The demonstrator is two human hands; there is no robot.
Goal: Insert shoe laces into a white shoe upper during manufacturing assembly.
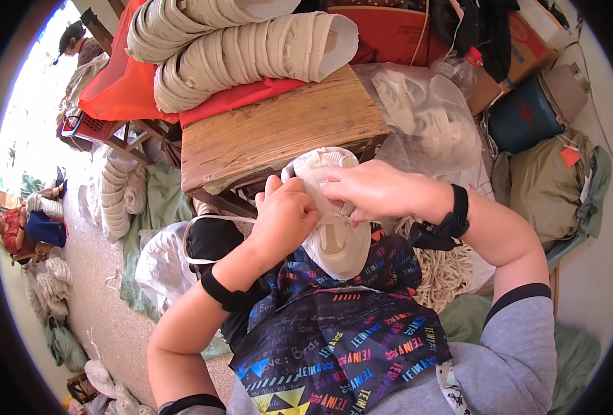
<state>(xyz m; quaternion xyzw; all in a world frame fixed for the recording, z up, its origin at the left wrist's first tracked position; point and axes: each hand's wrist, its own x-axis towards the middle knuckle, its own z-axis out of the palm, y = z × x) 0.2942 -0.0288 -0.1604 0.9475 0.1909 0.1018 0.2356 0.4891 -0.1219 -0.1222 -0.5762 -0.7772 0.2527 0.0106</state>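
A cream-white sneaker (335, 247) rests on my lap, on a dark apron (348, 325) with colourful print, its toe pointing toward me. My left hand (284, 213) is closed at the shoe's left side, pinching a white shoelace (237, 219) that loops out to the left. From the right, my right hand (372, 191) bends its fingers over the shoe's lacing area, index finger and thumb pressed on it. Whether a bit of lace lies between those fingers is hidden.
Right ahead stands a wooden bench (279, 131) carrying rows of nested cream shoes (251, 62) on red cloth. A clear bag of shoes (427, 121) is beside it. Loose laces (448, 270) pile up at my right. Another person (78, 45) is at the far left.
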